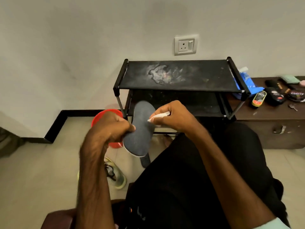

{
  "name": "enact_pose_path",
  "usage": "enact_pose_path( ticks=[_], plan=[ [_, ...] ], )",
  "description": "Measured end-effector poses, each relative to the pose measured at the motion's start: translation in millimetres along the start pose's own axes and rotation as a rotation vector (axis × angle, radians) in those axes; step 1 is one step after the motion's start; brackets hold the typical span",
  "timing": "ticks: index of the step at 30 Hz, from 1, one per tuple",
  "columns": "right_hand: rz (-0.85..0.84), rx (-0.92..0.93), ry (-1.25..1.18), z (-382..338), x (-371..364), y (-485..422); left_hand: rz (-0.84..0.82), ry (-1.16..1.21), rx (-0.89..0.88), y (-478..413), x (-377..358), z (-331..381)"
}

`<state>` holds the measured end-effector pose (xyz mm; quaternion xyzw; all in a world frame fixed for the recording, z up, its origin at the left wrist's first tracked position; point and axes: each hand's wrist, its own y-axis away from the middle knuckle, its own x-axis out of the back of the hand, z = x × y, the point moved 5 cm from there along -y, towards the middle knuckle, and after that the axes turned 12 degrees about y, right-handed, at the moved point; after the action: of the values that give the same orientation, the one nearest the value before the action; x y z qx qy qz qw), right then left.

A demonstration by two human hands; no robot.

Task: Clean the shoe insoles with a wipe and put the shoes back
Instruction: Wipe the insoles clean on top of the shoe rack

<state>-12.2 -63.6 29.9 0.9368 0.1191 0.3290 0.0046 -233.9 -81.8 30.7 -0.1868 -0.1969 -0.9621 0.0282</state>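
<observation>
A grey insole [140,129] stands upright in front of me, held off the floor. My left hand [112,126] grips its left edge near the middle. My right hand [171,118] pinches a white wipe [160,115] and holds it against the insole's right edge. On the floor below lie a pale yellow-green shoe [117,176] with black laces and a second dark insole [145,160], partly hidden behind the one I hold.
A black two-tier shoe rack [179,75] with a dusty top stands against the wall. A red tub [105,116] sits behind my left hand. To the right, a brown chest [270,119] carries polish tins and brushes. My dark-clothed legs [198,179] fill the lower right.
</observation>
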Motion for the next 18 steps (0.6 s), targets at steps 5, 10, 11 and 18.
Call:
enact_pose_path(
  ticks=[5,10,11,18],
  plan=[
    [-0.215,-0.048,0.161,10.5,-37.9,-18.2,-0.138,-0.220,0.231,-18.9,-18.2,-34.6],
    [-0.286,-0.211,0.319,51.4,-78.7,-48.9,-0.181,-0.242,0.391,-53.5,-45.4,-72.4],
    [-0.286,-0.247,0.335,62.3,-83.7,-56.9,-0.185,-0.237,0.415,-61.7,-51.9,-78.6],
    [-0.266,-0.345,0.417,113.0,-102.2,-117.4,-0.154,-0.146,0.512,-119.4,-110.9,-125.4]
  ],
)
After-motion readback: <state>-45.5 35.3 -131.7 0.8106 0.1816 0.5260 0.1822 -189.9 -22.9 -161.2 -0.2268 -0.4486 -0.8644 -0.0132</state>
